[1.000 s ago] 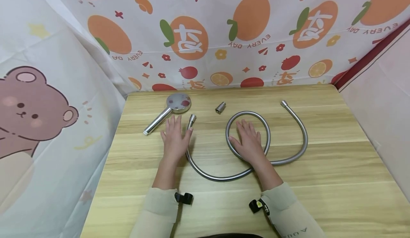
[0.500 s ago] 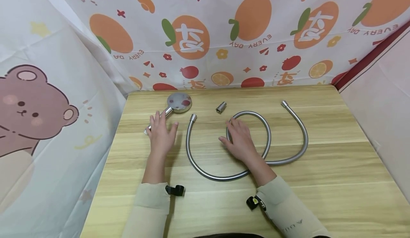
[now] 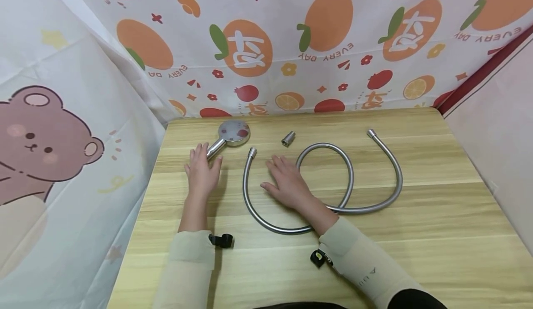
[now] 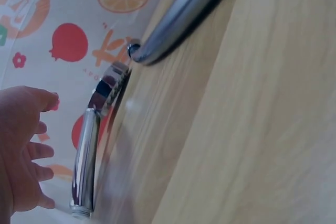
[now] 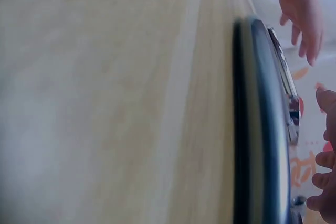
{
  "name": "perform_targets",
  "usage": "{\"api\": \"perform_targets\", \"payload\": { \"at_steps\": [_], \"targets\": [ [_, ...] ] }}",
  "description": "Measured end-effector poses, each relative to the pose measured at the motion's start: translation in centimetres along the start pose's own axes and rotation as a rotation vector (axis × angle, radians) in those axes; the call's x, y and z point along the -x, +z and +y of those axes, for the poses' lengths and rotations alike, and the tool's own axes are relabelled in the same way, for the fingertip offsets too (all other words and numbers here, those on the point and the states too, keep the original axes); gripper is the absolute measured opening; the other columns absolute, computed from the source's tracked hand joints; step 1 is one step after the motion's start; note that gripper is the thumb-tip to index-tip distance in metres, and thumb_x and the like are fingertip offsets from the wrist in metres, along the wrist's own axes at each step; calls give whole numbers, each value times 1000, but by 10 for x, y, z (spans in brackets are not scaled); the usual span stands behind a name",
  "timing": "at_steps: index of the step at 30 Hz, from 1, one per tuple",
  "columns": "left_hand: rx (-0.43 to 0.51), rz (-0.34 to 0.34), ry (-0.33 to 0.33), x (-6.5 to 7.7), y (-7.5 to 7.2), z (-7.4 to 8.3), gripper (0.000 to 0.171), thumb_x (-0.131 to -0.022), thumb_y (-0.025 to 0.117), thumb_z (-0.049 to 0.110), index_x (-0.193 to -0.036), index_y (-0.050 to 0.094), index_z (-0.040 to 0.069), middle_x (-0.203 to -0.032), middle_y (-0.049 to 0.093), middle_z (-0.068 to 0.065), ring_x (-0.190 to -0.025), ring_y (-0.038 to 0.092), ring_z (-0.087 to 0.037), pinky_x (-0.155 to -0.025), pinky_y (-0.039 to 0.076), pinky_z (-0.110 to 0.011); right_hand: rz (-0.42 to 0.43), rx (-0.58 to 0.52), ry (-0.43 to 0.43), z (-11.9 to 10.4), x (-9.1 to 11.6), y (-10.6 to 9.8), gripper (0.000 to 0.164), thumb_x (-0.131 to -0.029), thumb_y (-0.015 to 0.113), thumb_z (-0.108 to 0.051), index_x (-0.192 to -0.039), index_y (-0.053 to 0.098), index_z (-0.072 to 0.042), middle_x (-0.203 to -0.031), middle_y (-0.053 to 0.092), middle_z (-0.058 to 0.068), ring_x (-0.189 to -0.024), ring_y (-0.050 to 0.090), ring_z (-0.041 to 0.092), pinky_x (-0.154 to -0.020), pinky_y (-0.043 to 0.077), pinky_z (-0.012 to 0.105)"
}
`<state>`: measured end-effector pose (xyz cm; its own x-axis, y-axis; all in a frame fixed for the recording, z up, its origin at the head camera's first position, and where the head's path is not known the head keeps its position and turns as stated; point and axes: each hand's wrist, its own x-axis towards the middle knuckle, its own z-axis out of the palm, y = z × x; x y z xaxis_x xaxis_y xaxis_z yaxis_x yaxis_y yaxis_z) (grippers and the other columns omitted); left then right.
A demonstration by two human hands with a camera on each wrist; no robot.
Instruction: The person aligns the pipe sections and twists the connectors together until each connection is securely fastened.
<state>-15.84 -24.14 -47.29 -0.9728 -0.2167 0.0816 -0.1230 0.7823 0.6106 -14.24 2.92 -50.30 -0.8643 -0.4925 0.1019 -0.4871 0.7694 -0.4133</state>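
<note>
A chrome hand shower head (image 3: 234,133) lies at the back left, its handle slanting toward the front left. My left hand (image 3: 201,175) hovers by that handle with fingers spread, hiding its lower end in the head view. From the left wrist, a gap shows between the fingers and the handle (image 4: 85,156). A grey metal shower hose (image 3: 351,175) lies looped over the middle of the table. Inside its left bend, my right hand (image 3: 288,184) is held over the wood, fingers loosely extended and holding nothing. Behind that hand lies a small metal fitting (image 3: 288,139).
All of it lies on a light wooden table (image 3: 437,244). A fruit-print cloth (image 3: 287,31) hangs along the back edge, and a bear-print cloth (image 3: 83,216) along the left. One hose end (image 3: 252,152) points backward near the shower head.
My left hand has moved left from beside the hose end to the shower head's handle. The right hand has shifted left out of the hose loop. The objects lie where they were.
</note>
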Motion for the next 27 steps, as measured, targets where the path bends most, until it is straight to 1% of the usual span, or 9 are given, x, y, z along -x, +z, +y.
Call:
{"api": "perform_targets", "payload": {
  "at_steps": [4,6,11,14,16,19,23,27],
  "targets": [
    [-1,-3,16,-7,-1,-1,61,-98,57,31,-150,36,7,-159,27,-21,-147,17,-46,-114,6,-76,-20,26,-24,-8,-7,4,71,-98,45,-59,-153,35,-15,-161,27,12,-148,23,35,-122,22,56],
    [-13,-7,28,-12,-1,0,59,-98,57,29,-148,38,6,-157,31,-22,-146,22,-45,-113,9,-75,-26,19,-31,-12,-11,5,71,-98,46,-59,-153,35,-15,-161,27,12,-148,23,35,-122,22,56],
    [-53,-40,45,-25,4,-4,56,-98,57,27,-147,41,6,-154,36,-21,-144,30,-41,-115,15,-71,-38,29,-51,-18,-22,9,72,-97,48,-56,-154,33,-15,-161,26,13,-148,23,36,-122,22,55],
    [-71,-50,45,-31,7,-9,53,-97,59,24,-145,44,5,-152,40,-20,-139,37,-42,-115,24,-66,-57,42,-59,-23,-29,10,71,-97,48,-56,-155,31,-17,-162,25,13,-148,23,37,-122,22,55],
    [-81,-48,41,-35,8,-11,51,-97,60,22,-143,47,6,-148,46,-20,-134,42,-43,-112,31,-63,-76,51,-61,-26,-33,11,70,-98,47,-56,-155,30,-18,-162,23,12,-148,22,36,-122,21,55],
    [-92,-41,29,-38,9,-14,46,-96,62,21,-139,52,8,-137,55,-19,-124,51,-42,-104,40,-62,-103,69,-63,-31,-38,12,67,-99,45,-55,-155,31,-20,-163,22,10,-149,21,35,-122,20,54],
    [-96,-32,18,-40,10,-17,43,-95,63,18,-136,55,10,-124,62,-19,-112,58,-39,-93,45,-60,-142,97,-69,-38,-42,17,64,-100,42,-56,-154,32,-23,-164,21,9,-150,20,34,-122,20,55],
    [-100,-20,24,-40,12,-22,42,-92,65,14,-133,58,10,-118,65,-17,-104,61,-37,-87,49,-56,-185,108,-63,-42,-43,22,63,-100,42,-56,-154,34,-25,-164,20,8,-150,18,34,-122,20,55]
  ]
}}
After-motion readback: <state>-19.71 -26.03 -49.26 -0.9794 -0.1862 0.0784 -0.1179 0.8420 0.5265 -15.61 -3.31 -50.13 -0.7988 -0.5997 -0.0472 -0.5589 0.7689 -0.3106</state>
